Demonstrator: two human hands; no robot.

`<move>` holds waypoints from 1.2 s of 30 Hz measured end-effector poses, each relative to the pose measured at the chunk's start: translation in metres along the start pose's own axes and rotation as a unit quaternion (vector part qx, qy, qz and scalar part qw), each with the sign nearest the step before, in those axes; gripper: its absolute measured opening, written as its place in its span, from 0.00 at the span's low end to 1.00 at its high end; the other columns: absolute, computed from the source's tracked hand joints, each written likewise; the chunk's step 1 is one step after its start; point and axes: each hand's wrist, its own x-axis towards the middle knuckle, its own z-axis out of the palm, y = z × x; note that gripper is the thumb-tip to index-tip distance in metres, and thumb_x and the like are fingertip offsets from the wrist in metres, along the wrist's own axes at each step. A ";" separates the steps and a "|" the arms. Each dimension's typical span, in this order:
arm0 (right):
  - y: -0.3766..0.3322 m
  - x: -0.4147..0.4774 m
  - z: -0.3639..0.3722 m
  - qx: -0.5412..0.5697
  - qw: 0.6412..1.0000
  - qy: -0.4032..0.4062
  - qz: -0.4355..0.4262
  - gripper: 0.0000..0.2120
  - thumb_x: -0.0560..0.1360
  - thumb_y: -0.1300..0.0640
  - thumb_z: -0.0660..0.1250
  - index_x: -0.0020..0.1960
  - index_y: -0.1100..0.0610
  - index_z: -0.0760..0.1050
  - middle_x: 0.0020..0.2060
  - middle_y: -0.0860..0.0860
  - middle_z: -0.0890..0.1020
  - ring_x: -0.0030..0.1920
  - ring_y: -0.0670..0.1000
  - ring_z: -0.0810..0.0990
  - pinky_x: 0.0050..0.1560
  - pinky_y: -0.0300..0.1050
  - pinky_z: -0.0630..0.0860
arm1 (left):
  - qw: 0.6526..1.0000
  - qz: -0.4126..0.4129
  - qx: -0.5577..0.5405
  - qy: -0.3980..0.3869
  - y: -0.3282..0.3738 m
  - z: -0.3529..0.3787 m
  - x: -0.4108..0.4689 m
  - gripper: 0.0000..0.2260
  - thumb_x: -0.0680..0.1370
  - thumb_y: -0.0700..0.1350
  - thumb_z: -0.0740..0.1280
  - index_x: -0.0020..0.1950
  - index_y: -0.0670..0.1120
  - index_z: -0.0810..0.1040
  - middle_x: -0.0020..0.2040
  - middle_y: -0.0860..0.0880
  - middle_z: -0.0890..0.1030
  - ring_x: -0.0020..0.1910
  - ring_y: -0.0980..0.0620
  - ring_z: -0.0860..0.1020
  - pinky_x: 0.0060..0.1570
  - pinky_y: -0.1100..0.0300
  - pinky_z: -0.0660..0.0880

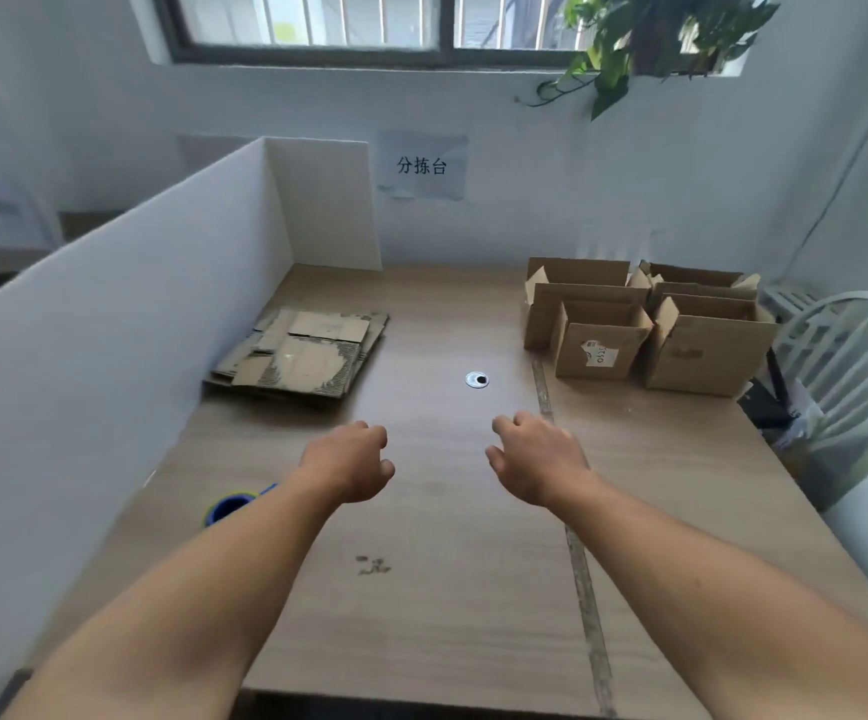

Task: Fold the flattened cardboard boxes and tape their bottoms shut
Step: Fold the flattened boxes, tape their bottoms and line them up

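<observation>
My hands, left and right, hover loosely curled, holding nothing. The stack of flattened brown cardboard boxes lies left of centre (light, stiff); I'd pinch an edge.

Both arms stretched straight out front, pretty much parallel. Left hand and right hand are palm-down with fingers loosely curled, holding nothing, a gap between them.
</observation>
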 end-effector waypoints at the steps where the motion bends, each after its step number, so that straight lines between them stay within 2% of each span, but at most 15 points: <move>1: -0.016 0.005 0.001 -0.004 1.000 -0.002 -0.012 0.17 0.82 0.45 0.54 0.65 0.53 0.69 0.61 0.54 0.74 0.60 0.60 0.74 0.55 0.52 0.70 | 1.000 -0.007 0.001 0.002 -0.015 -0.003 -0.002 0.19 0.78 0.54 0.59 0.67 0.51 0.72 0.64 0.49 0.74 0.64 0.46 0.73 0.61 0.50 0.73; 7: -0.112 0.063 0.009 -0.029 0.998 -0.022 -0.053 0.18 0.82 0.45 0.53 0.66 0.53 0.68 0.61 0.54 0.73 0.61 0.59 0.74 0.54 0.52 0.69 | 0.999 -0.032 0.025 0.016 -0.116 -0.022 0.018 0.18 0.78 0.54 0.60 0.66 0.50 0.73 0.64 0.48 0.74 0.63 0.46 0.73 0.59 0.51 0.72; 11: -0.167 0.115 0.011 -0.025 0.998 -0.033 -0.037 0.18 0.83 0.45 0.53 0.67 0.53 0.68 0.63 0.54 0.73 0.62 0.59 0.73 0.55 0.53 0.70 | 0.996 0.007 0.093 0.012 -0.174 -0.031 0.043 0.19 0.79 0.54 0.59 0.68 0.50 0.71 0.65 0.47 0.74 0.64 0.45 0.72 0.62 0.49 0.70; 16: -0.222 0.161 0.009 -0.019 0.998 -0.019 -0.049 0.18 0.83 0.45 0.53 0.66 0.53 0.69 0.61 0.54 0.74 0.61 0.59 0.73 0.55 0.53 0.70 | 0.994 0.026 0.106 -0.002 -0.224 -0.047 0.079 0.17 0.80 0.54 0.59 0.66 0.49 0.72 0.63 0.47 0.75 0.63 0.44 0.72 0.60 0.48 0.69; 21: -0.240 0.195 0.027 -0.068 0.995 -0.044 -0.056 0.15 0.82 0.47 0.54 0.63 0.54 0.70 0.60 0.54 0.74 0.59 0.59 0.73 0.51 0.52 0.66 | 0.994 0.040 0.100 0.004 -0.255 -0.049 0.119 0.14 0.79 0.52 0.58 0.62 0.49 0.73 0.62 0.47 0.76 0.62 0.45 0.73 0.59 0.50 0.68; 29: -0.259 0.274 0.075 -0.022 0.991 -0.108 -0.080 0.16 0.81 0.46 0.57 0.63 0.54 0.69 0.60 0.55 0.74 0.61 0.60 0.72 0.55 0.53 0.71 | 0.995 0.011 0.093 -0.026 -0.291 -0.024 0.166 0.14 0.80 0.52 0.58 0.63 0.48 0.72 0.62 0.46 0.75 0.62 0.44 0.71 0.59 0.50 0.67; 36: -0.269 0.354 0.142 0.007 0.987 -0.131 -0.096 0.18 0.79 0.45 0.62 0.65 0.54 0.68 0.64 0.54 0.72 0.64 0.59 0.70 0.57 0.54 0.73 | 0.992 -0.019 0.107 -0.060 -0.314 0.007 0.222 0.13 0.80 0.51 0.57 0.61 0.48 0.72 0.61 0.46 0.75 0.61 0.43 0.72 0.59 0.50 0.67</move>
